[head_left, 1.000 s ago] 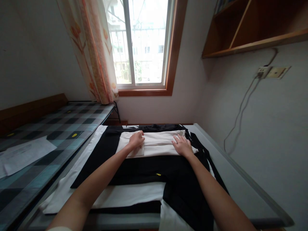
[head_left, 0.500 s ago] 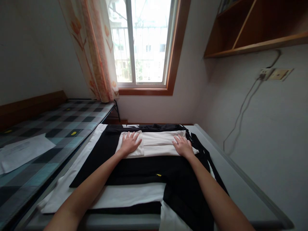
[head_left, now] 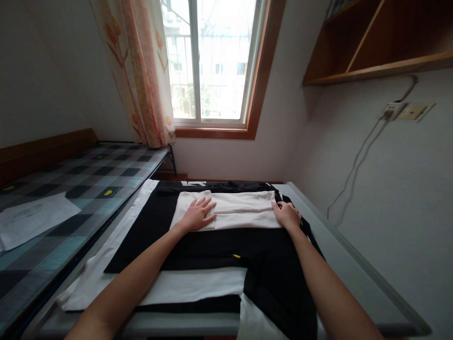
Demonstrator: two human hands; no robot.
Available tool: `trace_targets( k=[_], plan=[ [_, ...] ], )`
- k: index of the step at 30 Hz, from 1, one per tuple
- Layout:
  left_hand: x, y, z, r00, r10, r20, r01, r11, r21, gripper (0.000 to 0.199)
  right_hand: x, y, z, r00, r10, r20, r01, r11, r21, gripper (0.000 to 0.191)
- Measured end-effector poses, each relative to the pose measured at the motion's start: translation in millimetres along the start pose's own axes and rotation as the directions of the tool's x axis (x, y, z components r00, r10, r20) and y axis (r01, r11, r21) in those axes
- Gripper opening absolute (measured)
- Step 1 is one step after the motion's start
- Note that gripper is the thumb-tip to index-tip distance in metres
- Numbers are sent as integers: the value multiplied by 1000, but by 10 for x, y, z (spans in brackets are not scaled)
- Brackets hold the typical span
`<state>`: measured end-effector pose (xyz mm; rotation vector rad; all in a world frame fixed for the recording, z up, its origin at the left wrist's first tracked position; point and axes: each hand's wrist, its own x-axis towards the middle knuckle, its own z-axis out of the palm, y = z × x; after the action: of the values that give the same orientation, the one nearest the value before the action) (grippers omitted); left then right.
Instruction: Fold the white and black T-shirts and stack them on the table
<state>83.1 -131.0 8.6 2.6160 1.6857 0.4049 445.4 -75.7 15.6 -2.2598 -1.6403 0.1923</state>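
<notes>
A folded white cloth (head_left: 244, 209) lies as a long strip on a spread black garment (head_left: 208, 245). My left hand (head_left: 198, 214) rests flat on the cloth's left part, fingers spread. At the cloth's right end, my right hand (head_left: 287, 216) has its fingers bent around the edge, the thumb on top; the fingertips are partly hidden. Under the black garment are white cloth layers (head_left: 198, 284) and more black cloth. A small yellow mark (head_left: 237, 256) shows on the black garment.
The clothes lie on a grey table (head_left: 354, 264) beside the right wall. To the left stands a bed with a checked cover (head_left: 116, 165) and paper sheets (head_left: 35, 217) on it. A window (head_left: 212, 71), curtain (head_left: 152, 94) and wall shelf (head_left: 382, 66) are beyond.
My right hand has slid right, from lying spread on the cloth to its right end, and its fingers have curled. My left hand has shifted slightly right and nearer.
</notes>
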Motion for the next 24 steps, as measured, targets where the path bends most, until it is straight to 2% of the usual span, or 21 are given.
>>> trace_targets(
  k=[3,7,11,14,16,18,21,24],
  plan=[
    [0,13,-18,1000,-6,-16,5,1000,-29,54,86,-8,3,999,-4,45,3,1000,27,58],
    [1,36,-38,1000,-26,-13,25,998,-51,52,264,19,63,995,-83,53,80,995,66,53],
    [-4,47,-47,999,-28,-22,27,998,-54,51,454,64,113,979,-192,65,169,950,264,47],
    [-10,51,-54,999,-26,-30,24,998,-57,51,525,67,90,981,-161,104,118,934,339,36],
    [-11,53,-55,999,-25,-30,23,998,-52,51,520,51,50,974,-146,175,83,943,323,28],
    [-11,52,-53,999,-19,-33,17,999,-45,52,492,25,-6,958,-177,225,111,954,277,25],
    [-10,51,-52,999,-3,-51,1,999,-40,53,473,-39,-142,941,-249,228,199,954,223,18],
    [-11,62,-66,994,57,-97,-62,997,-42,55,510,-200,-356,927,-264,267,212,955,209,13]
  ],
)
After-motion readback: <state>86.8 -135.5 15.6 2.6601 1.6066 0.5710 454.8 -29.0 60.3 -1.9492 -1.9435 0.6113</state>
